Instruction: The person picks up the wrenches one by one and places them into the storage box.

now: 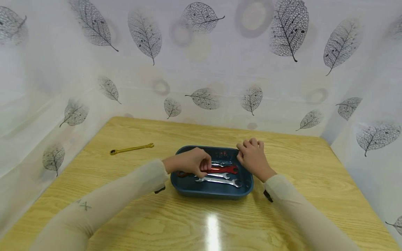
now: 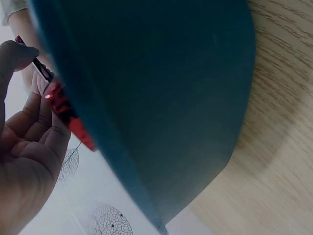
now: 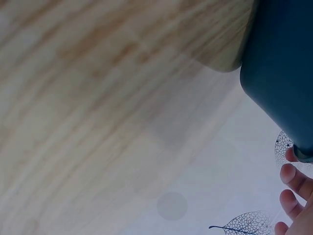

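My left hand [image 1: 196, 162] reaches into a dark blue tray [image 1: 207, 194] and pinches a red wrench [image 1: 232, 169] between thumb and fingers. In the left wrist view, part of the red wrench [image 2: 68, 117] shows above the tray's rim, beside the curled fingers [image 2: 39, 117]. Several silver wrenches [image 1: 218, 180] lie in the tray around it, partly covered by that hand. At the tray's far right corner my right hand [image 1: 254, 158] grips the rim. The right wrist view catches its fingertips [image 3: 288, 172] by the tray's outer wall [image 3: 281, 78].
A gold-coloured wrench [image 1: 132, 149] lies on the wooden table [image 1: 298, 164], left of the tray. A white leaf-print curtain [image 1: 201, 62] surrounds the table's back and sides.
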